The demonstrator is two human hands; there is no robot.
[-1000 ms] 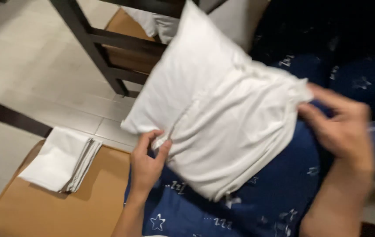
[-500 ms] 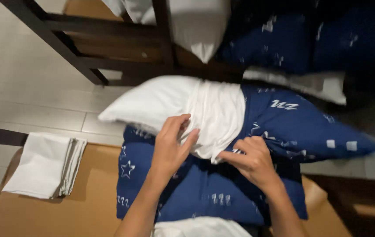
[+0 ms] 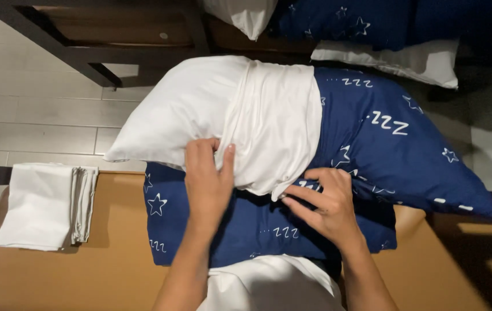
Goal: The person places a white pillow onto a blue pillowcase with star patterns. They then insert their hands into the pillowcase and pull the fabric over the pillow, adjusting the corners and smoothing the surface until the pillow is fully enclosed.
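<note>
Seen from the head camera, the white pillow (image 3: 200, 109) lies across a tan wooden surface (image 3: 85, 270), its right part already inside the dark blue pillowcase (image 3: 384, 144) printed with white stars and letters, while its left half sticks out bare over the edge toward the pale floor (image 3: 33, 109). At the case's opening the left hand (image 3: 208, 184) lies fingers-down on the pillow, its fingers closed on a gather of the loose white fabric, and the right hand (image 3: 326, 207) rests just beside it, fingers partly curled and touching the blue hem where it meets the white cloth; whether it truly grips the hem cannot be told. By that showing, roughly half the pillow is covered and the other half remains to be drawn in. Another blue pillowcase (image 3: 257, 230) lies flat beneath the hands, a folded white cloth (image 3: 44, 204) sits well apart at the left, and more blue and white bedding (image 3: 372, 34) lies beyond, near a dark wooden frame (image 3: 85, 52)
</note>
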